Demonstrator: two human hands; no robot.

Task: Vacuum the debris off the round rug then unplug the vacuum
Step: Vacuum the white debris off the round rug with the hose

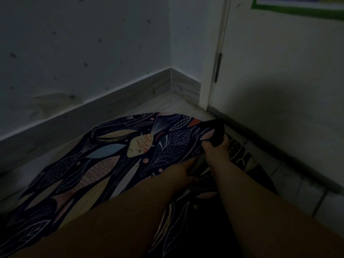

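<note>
Head view, very dim: the round rug (111, 164) lies on the floor (186, 107), running from the near left to the far right by the door (279, 71). My right hand (216, 151) has its fingers clenched round the black vacuum nozzle (216, 131), which sits at the rug's far right edge. My left hand (183, 170) grasps the ribbed hose (197, 163) just behind it. I judge vacuuming is mid-way. Any debris is too dark to make out. Unplugging is not yet done, and the plug is out of sight.
</note>
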